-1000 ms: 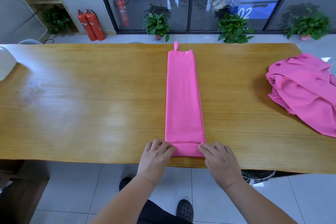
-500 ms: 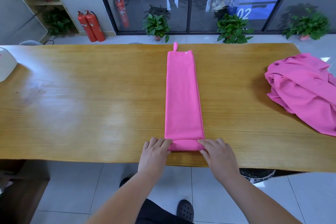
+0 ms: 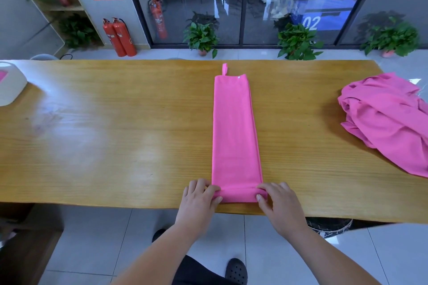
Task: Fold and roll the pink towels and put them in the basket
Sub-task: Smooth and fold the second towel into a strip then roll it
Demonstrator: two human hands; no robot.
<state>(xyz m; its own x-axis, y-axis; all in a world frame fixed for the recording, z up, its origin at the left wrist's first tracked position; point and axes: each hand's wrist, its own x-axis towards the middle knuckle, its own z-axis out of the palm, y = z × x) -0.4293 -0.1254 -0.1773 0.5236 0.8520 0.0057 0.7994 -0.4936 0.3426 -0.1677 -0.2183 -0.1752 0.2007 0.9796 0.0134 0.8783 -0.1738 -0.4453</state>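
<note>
A pink towel (image 3: 234, 127), folded into a long narrow strip, lies on the wooden table (image 3: 115, 134) and runs away from me, its hanging loop at the far end. The near end is turned over into a small roll by the table's front edge. My left hand (image 3: 200, 201) grips the roll's left end with curled fingers. My right hand (image 3: 278, 201) grips its right end, thumb on the front. A heap of loose pink towels (image 3: 384, 120) sits at the right of the table. A white basket (image 3: 9, 88) shows at the far left edge.
Under the table's right front edge a dark wire bin (image 3: 328, 227) stands on the tiled floor. Beyond the table are potted plants (image 3: 201, 37), red fire extinguishers (image 3: 118, 37) and glass doors. A low wooden piece (image 3: 25, 250) stands at the lower left.
Both hands have turned the towel's near end further over, so the roll is a little thicker and sits slightly further from me.
</note>
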